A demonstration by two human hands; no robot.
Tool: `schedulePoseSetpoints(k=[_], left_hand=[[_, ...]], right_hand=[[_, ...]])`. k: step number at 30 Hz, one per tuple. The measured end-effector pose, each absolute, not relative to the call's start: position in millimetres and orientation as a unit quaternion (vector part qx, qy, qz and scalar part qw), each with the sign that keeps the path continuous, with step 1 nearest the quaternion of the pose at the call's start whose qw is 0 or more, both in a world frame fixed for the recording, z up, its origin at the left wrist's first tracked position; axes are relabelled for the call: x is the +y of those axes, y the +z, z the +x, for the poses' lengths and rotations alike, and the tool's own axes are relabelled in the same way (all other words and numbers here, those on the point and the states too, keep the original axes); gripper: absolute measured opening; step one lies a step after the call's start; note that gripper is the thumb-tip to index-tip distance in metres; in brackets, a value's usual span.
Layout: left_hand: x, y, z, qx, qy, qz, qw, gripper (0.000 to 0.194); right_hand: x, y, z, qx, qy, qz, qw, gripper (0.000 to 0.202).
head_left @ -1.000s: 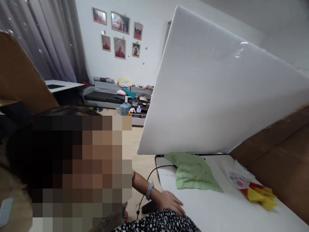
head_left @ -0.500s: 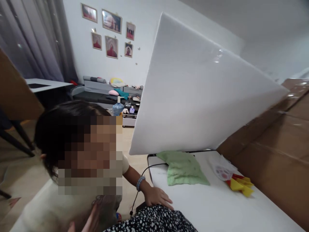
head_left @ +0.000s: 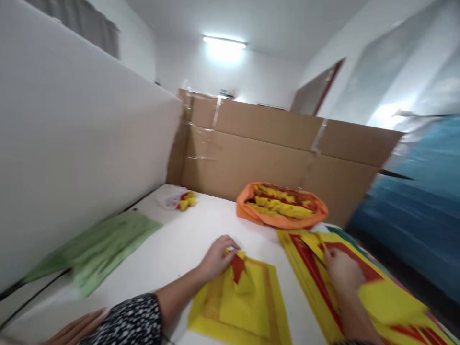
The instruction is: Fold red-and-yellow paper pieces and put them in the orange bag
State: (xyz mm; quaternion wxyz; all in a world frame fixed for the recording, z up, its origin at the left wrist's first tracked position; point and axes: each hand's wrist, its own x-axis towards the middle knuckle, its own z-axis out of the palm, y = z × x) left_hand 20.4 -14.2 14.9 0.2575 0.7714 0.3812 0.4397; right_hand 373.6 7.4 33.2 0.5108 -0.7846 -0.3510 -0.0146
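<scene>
My left hand (head_left: 220, 258) pinches the far edge of a yellow sheet (head_left: 247, 314) with a small red patch, which lies on the white tabletop (head_left: 212, 215). A raised fold stands up at the pinched spot. To the right, my right hand (head_left: 343, 270) is at a stack of yellow and red sheets (head_left: 309, 282), its fingers closed on the edge of a yellow sheet there. Motion blurs this hand somewhat. I cannot tell whether the sheets are paper or thin cloth.
Behind stands an orange bag (head_left: 251, 218) full of yellow and red pieces. A green cloth (head_left: 115, 244) and a small plastic bag (head_left: 168, 197) lie left. Cardboard (head_left: 247, 153) and a white panel (head_left: 89, 120) wall the table. Another person's hand (head_left: 81, 328) rests lower left.
My view has swung right, from the other person beside the table to the tabletop. Both my hands are now at the yellow sheets.
</scene>
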Motion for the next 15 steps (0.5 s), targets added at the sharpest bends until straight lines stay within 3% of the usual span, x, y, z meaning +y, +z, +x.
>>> schedulePoseSetpoints(k=[4, 9, 15], left_hand=[[-9, 27, 17, 0.394, 0.427, 0.771, 0.26, 0.021], [-10, 43, 18, 0.413, 0.431, 0.759, 0.26, 0.027], [0, 60, 22, 0.427, 0.455, 0.73, 0.278, 0.028]], right_hand=[[-8, 30, 418, -0.333, -0.047, -0.797, 0.501, 0.026], [-1, 20, 411, -0.344, -0.085, -0.724, 0.591, 0.042], [10, 14, 425, -0.279, -0.082, -0.684, 0.669, 0.043]])
